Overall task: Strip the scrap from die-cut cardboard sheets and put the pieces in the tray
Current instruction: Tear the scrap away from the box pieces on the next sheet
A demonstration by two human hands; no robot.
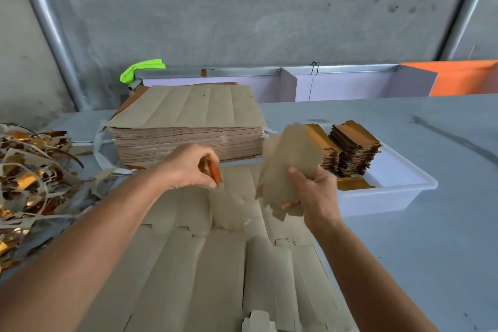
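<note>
Grey table (431, 224) under grey wall. Left hand (188, 167) pinching gold-faced scrap strip (215, 174) over die-cut sheet (188, 264) at near edge; right hand (315, 191) gripping blurred stripped pieces (288, 164) beside white tray (390, 191). Probably light, floppy, easily torn; best held across the middle.

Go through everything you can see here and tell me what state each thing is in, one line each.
Left hand: pinching a small orange-brown scrap.
Right hand: gripping a blurred bundle of stripped pieces.
White tray: partly filled, two stacks of pieces standing in it.
Stack of uncut sheets: tall, squared up.
Sheet being worked: flat, partly stripped.
Scrap pile: loose tangle, at left.
</note>
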